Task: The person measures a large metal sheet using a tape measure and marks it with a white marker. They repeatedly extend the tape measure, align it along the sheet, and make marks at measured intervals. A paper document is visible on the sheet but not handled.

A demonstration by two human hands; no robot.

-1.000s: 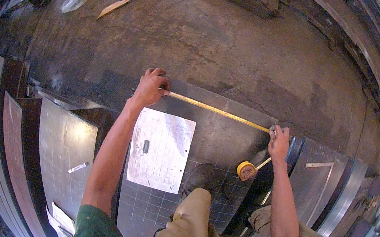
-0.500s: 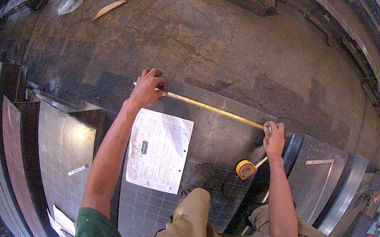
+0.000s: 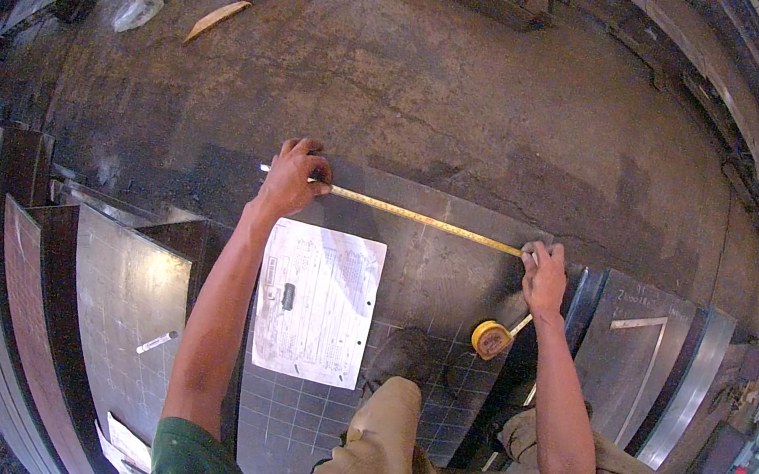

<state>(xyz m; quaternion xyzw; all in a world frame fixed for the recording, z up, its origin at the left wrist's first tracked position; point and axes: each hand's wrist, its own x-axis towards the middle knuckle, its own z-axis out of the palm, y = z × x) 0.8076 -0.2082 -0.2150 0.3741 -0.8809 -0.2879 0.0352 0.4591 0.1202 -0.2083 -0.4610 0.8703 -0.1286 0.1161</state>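
So here a yellow tape measure blade (image 3: 423, 217) is stretched flat across the top edge of a dark steel plate (image 3: 438, 278) lying on the workshop floor (image 3: 445, 96). The left hand (image 3: 293, 179) is clenched down on the blade's far end, fingers curled over it and pinning it to the plate. The right hand (image 3: 545, 278) presses the blade down at the plate's right edge, fingers bent over it. The yellow tape measure case (image 3: 490, 339) sits on the plate just below the right hand, with the blade looping back to it.

A printed paper sheet (image 3: 317, 302) lies flat on the plate between the 2 forearms, with a small dark object (image 3: 288, 296) on it, can't tell what that is. More steel plates (image 3: 116, 292) lean and stack to the left, one with a white marker (image 3: 157, 342) on it, and another plate (image 3: 626, 367) with chalk lines sits to the right. The person's knee in tan trousers (image 3: 390, 462) is at the bottom.
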